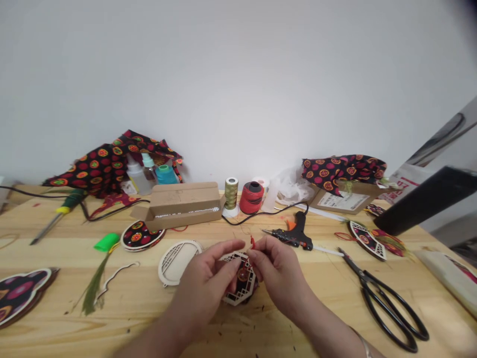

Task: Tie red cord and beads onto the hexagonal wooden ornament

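Near the middle front of the wooden table, my right hand (275, 268) pinches a small red cord (252, 242) between thumb and forefinger. My left hand (214, 273) is at the left side of an octagonal lattice piece (238, 296), which has dark patterned fabric behind it. The left thumb lies over the piece and the forefinger stretches toward the cord, with a gap between thumb and forefinger. The other left fingers are mostly hidden, curled at the piece's edge. Behind the left hand lies a round pale wooden frame (179, 261).
Black scissors (387, 303) lie at the right, with a glue gun (296, 232) behind the right hand. An open cardboard box (184, 204), gold thread (231, 194) and red thread (251, 198) stand at the back. A green tassel (93, 288) and a screwdriver (55, 219) lie left.
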Tool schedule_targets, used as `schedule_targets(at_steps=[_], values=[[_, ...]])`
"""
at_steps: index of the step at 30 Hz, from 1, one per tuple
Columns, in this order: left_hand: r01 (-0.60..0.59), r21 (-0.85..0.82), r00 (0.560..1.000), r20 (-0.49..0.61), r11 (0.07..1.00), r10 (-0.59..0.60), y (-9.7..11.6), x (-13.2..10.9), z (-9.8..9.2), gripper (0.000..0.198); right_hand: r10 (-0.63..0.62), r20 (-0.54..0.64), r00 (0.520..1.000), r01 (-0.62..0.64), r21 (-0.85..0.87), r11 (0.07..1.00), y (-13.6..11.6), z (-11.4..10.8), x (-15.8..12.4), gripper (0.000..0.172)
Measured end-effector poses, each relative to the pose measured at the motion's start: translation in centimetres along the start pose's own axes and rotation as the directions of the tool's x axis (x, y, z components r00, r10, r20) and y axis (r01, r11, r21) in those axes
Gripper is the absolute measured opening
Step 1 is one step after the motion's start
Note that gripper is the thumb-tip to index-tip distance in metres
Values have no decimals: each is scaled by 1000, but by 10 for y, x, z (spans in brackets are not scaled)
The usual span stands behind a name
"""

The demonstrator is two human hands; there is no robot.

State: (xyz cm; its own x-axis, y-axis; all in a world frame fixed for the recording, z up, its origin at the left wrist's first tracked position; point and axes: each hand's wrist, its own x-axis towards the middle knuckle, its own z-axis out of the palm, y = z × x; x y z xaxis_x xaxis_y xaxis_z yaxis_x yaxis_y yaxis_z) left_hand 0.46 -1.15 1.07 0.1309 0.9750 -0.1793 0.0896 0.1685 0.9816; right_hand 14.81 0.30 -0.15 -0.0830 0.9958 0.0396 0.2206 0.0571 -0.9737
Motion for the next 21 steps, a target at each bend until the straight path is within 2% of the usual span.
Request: schedule_targets(at_steps=[3, 6, 9, 14, 17, 21], values=[[101, -81, 991, 94, 992, -94, 0, 2, 4, 38, -3, 20, 1000, 3, -22, 1000, -1, 1, -2, 13], [52, -93, 991, 128, 994, -40, 0, 2, 4, 31, 6, 36, 999, -5, -21, 1000, -4, 2, -2, 12], [-25, -52, 995, 91, 998, 29, 1, 1, 4, 23, 43, 51, 998, -44, 7, 999, -7, 3, -2, 12], [-50, 47, 999, -9, 998, 50, 5, 0, 3, 17, 64, 63, 996, -66, 39, 997, -8, 4, -3, 13], [-26, 46, 999, -29, 999, 28, 8, 2, 3, 14, 72, 68, 995, -76, 64, 995, -6, 5, -3, 13], [58, 1, 998, 9, 998, -58, 8, 5, 1, 11, 110, 91, 990, -124, 162, 979, -3, 5, -1, 14]])
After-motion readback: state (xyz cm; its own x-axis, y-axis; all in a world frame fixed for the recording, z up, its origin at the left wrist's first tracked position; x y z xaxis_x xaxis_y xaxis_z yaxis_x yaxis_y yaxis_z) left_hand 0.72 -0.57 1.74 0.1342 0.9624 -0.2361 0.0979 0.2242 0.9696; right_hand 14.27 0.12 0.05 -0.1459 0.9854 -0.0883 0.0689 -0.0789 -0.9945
